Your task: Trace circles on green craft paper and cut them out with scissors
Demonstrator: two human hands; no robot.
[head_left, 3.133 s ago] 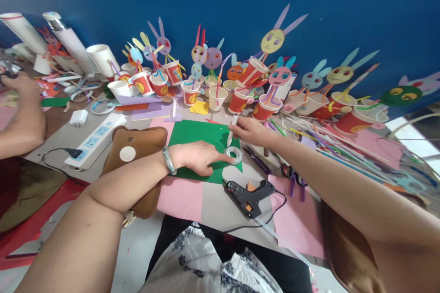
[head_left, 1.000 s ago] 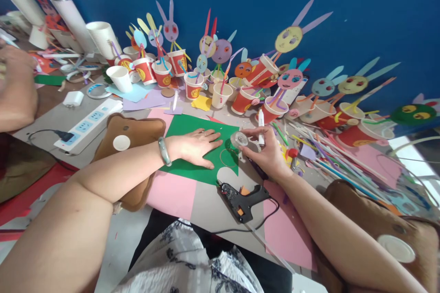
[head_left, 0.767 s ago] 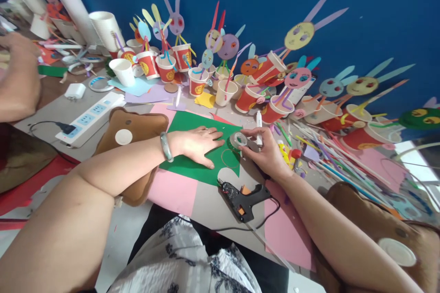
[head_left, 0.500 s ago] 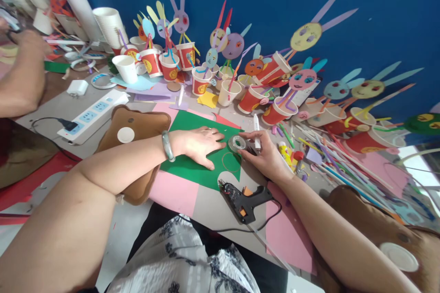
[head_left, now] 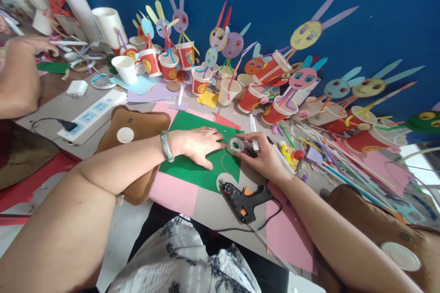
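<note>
My left hand point(head_left: 204, 146) lies flat with fingers spread on a sheet of green paper point(head_left: 185, 171). My right hand point(head_left: 263, 153) pinches a roll of clear tape point(head_left: 235, 145) between thumb and index finger, at the sheet's right edge. A white marker point(head_left: 253, 128) sticks up at the fingers of that same hand; how it is held is partly hidden. Just below the roll, a circle outline point(head_left: 229, 163) is drawn on the green paper. A black glue gun point(head_left: 244, 201) lies nearer to me, its nozzle by a pale paper disc point(head_left: 225, 181).
Paper cups with rabbit figures point(head_left: 185, 55) line the blue wall. A power strip point(head_left: 92, 116) and brown cushion point(head_left: 137, 128) are at left. Pipe cleaners point(head_left: 350, 165) and a glue stick point(head_left: 286, 151) lie at right. Another person's arm point(head_left: 20, 73) is at far left.
The tape roll has shifted slightly left and tilted in my right hand, and the marker leans further left. My left hand stays put. The other person's hand has moved.
</note>
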